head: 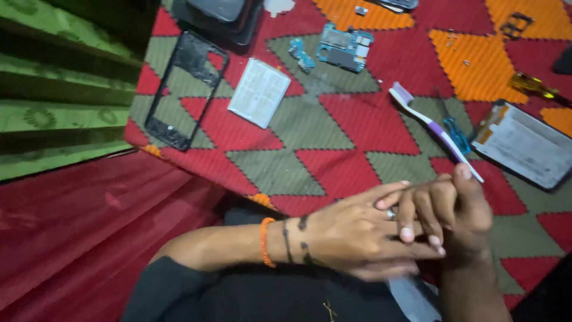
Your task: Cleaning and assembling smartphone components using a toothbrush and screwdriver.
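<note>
My left hand (351, 232) reaches in from the left, fingers stretched out flat, with an orange band and dark threads on the wrist. My right hand (459, 209) comes up from the lower right, and its fingers curl over my left hand's fingers and grip them. A ring shows between the fingers. A white and purple toothbrush (432, 125) lies on the patterned mat (333, 137) just beyond my right thumb; I cannot tell whether they touch. A pale translucent sheet (414, 295) pokes out below the hands.
On the mat lie a black phone frame (185, 89), a white battery (259, 92), a blue circuit board (344, 48), blue tweezers (457, 134), a phone display panel (527, 143) and a yellow-handled tool (533, 84). Green striped cloth (53, 89) and red cloth (71, 226) are at left.
</note>
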